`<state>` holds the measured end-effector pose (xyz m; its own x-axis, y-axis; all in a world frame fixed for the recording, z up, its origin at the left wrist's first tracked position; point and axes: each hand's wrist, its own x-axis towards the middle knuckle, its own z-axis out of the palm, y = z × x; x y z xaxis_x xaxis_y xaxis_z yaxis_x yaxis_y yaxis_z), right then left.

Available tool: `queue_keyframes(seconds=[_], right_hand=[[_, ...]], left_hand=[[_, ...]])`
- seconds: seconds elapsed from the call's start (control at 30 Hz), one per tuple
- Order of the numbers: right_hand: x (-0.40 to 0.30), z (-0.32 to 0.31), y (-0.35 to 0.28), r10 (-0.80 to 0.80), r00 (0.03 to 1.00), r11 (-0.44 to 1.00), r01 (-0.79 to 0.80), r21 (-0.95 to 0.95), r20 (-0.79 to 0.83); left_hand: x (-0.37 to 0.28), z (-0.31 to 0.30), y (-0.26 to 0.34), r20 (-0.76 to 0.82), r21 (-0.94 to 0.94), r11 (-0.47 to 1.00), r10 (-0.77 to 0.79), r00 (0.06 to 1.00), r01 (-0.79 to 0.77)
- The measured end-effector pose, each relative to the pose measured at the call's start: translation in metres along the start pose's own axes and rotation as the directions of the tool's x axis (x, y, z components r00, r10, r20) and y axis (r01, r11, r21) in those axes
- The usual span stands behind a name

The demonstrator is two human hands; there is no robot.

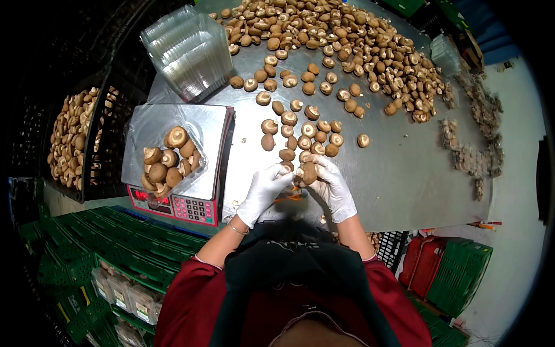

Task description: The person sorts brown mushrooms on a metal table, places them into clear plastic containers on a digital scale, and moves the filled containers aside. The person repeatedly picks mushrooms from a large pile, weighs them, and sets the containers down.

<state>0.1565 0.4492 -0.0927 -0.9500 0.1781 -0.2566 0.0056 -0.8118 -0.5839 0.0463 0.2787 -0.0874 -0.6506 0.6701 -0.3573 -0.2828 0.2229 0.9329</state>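
Both hands wear white gloves and are close together over the steel table's near edge. My right hand (333, 186) grips a brown shiitake mushroom (309, 173), its pale stem turned left. My left hand (265, 188), a bracelet at its wrist, has its fingers closed around another shiitake (286, 165), partly hidden by the glove. Just below the hands is a thin orange item (295, 197), too blurred to name. Loose shiitakes (308, 129) lie just beyond my fingertips. To the left, an open clear plastic punnet (197, 178) holding several mushrooms rests on a digital scale (208, 149).
A tall stack of clear punnets (190, 56) stands behind the scale. A large shiitake heap (329, 21) covers the steel table's (390, 173) far side. Packed punnets (472, 158) line the right edge. A black crate (97, 143) of mushrooms stands left; green crates (125, 243) sit below.
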Motion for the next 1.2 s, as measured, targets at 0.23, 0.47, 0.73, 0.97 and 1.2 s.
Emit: queue_keyframes(seconds=[0.23, 0.47, 0.73, 0.97, 1.2], right_hand=[[-0.013, 0.006, -0.009, -0.159, 0.974, 0.946, 0.197, 0.258, -0.158], [0.022, 0.011, -0.002, -0.049, 0.975, 0.967, -0.008, -0.256, -0.217], [0.131, 0.017, -0.001, -0.345, 0.916, 0.114, 0.256, -0.96, 0.204], [0.17, 0.043, 0.01, -0.076, 0.976, -0.655, 0.103, -0.749, 0.202], [0.143, 0.035, 0.01, 0.012, 0.99, -0.72, 0.107, -0.685, 0.142]], left_hand=[[-0.008, -0.037, -0.003, -0.102, 0.807, 0.589, 0.206, 0.973, -0.04], [0.065, -0.019, -0.017, -0.153, 0.836, 0.542, 0.385, 0.91, -0.089], [0.025, -0.039, -0.016, 0.017, -0.4, 0.914, 0.076, 0.997, -0.063], [-0.034, -0.049, 0.018, 0.018, -0.692, 0.713, 0.166, 0.986, -0.107], [-0.07, -0.063, 0.012, -0.032, -0.832, 0.525, 0.275, 0.961, -0.178]])
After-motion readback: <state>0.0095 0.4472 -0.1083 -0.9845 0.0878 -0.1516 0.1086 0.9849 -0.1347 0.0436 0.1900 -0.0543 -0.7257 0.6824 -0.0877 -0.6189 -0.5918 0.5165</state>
